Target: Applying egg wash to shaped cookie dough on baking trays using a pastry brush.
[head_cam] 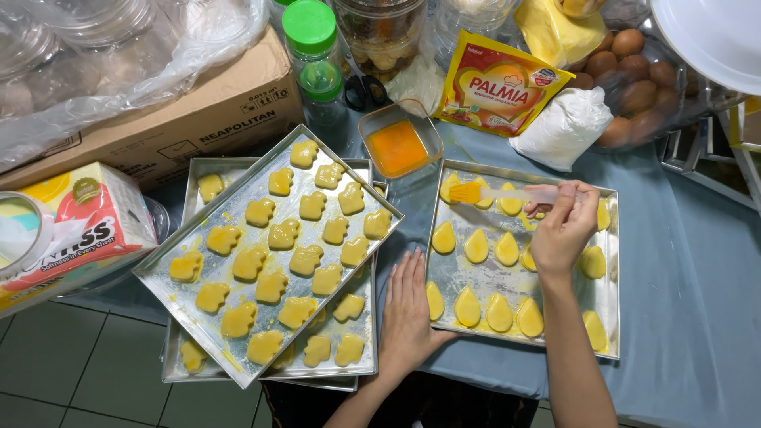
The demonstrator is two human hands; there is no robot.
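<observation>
Head view: right hand (564,230) grips brush (507,192); left hand (408,305) lies flat, open, beside tray (606,317).

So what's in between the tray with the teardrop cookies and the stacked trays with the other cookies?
In the head view, the person's left hand lies flat on the blue-grey tablecloth between the teardrop-cookie tray and the stacked trays. Farther up sits a dish of orange glaze.
</observation>
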